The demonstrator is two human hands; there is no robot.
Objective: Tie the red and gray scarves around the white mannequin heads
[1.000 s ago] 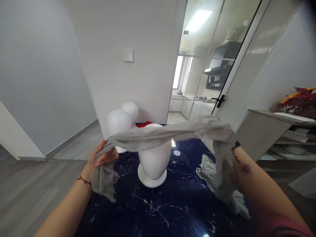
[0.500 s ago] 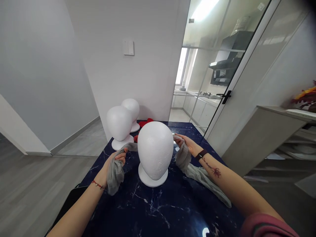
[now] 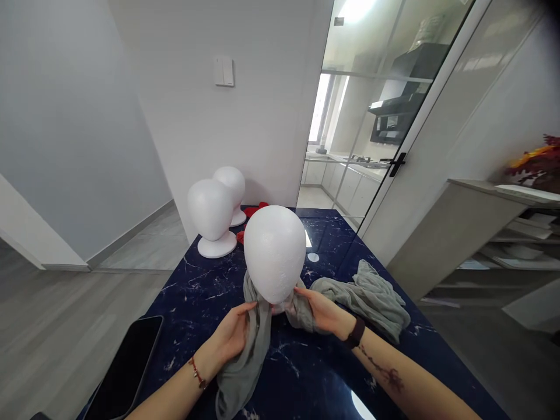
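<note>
A white foam mannequin head (image 3: 275, 251) stands upright on the table before me. A thin grey-green scarf (image 3: 258, 338) runs around its neck, with one end hanging down in front on the left. My left hand (image 3: 231, 335) is closed on that hanging part, thumb on top and the other fingers partly behind the cloth. On the neck's other side, my right hand (image 3: 324, 312) grips the scarf between thumb and fingers. The rest of the scarf lies bunched on the table beyond my right wrist. The head's base is largely hidden by cloth and hands.
Two more white foam heads (image 3: 210, 210) stand at the back left, beside some red cloth (image 3: 256, 210). A dark phone or tablet (image 3: 126, 364) lies at the left edge of the dark blue marbled table (image 3: 301, 385). A glass door (image 3: 350, 116) is behind, right.
Both hands have come down and inward from beside the head to the front of its neck, bringing the scarf close around it. More of the dark device shows at the left.
</note>
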